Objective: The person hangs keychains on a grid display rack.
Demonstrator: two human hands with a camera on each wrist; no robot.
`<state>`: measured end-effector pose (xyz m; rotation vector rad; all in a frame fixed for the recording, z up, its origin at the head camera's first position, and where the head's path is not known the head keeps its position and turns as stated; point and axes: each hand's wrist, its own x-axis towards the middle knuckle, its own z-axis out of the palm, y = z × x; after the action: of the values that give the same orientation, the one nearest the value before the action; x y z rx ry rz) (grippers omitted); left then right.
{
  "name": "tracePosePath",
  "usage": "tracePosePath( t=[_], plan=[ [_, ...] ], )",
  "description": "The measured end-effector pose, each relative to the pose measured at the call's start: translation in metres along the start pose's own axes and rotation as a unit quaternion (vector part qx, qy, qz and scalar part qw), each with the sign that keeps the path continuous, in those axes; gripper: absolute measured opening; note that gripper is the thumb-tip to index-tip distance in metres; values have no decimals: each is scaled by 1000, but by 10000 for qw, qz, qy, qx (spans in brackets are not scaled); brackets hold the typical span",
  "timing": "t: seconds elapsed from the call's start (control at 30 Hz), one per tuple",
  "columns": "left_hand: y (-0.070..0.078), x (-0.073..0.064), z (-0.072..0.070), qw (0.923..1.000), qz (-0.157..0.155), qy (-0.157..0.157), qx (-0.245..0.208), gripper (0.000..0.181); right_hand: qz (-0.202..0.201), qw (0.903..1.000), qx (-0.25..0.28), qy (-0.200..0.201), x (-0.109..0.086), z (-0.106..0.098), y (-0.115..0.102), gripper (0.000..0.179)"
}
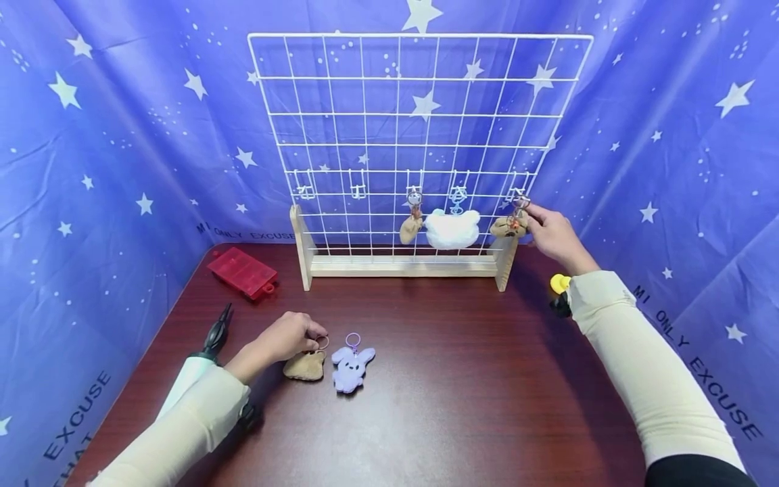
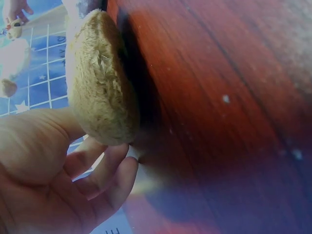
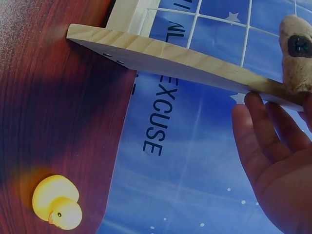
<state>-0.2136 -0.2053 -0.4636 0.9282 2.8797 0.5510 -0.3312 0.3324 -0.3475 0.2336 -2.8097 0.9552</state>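
Observation:
My left hand (image 1: 291, 337) pinches a brown plush keychain (image 1: 304, 366) by its ring end, low over the table. In the left wrist view the plush (image 2: 102, 80) appears side-on, hiding the fingertips' hold. Just right of it lies a lilac bunny keychain (image 1: 349, 368) with a purple ring. At the rack's far right hook (image 1: 516, 193), my right hand (image 1: 554, 233) pinches the ring of another brown plush keychain (image 1: 508, 226). Whether that ring is over the hook cannot be told. The right wrist view shows its plush (image 3: 297, 51) near the wooden post, with several fingers extended.
A white wire grid rack (image 1: 398, 144) on a wooden stand (image 1: 402, 267) carries several hooks. A brown keychain (image 1: 411, 228) and a white fluffy keychain (image 1: 452, 228) hang there. A red case (image 1: 242, 272) lies left; a rubber duck (image 3: 56, 200) sits right. A black-tipped tool (image 1: 216, 335) lies beside my left forearm.

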Motion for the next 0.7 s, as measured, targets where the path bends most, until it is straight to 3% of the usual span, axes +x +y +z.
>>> tracePosePath(
  t=[0.3, 0.7],
  plan=[
    [3, 3, -1, 9985, -398, -124, -368, 20, -7, 10000, 12, 2, 1, -1, 3, 48],
    [2, 0, 3, 9989, -261, 108, -373, 26, 38, 9998, -98, -187, 3, -5, 5, 48]
  ],
)
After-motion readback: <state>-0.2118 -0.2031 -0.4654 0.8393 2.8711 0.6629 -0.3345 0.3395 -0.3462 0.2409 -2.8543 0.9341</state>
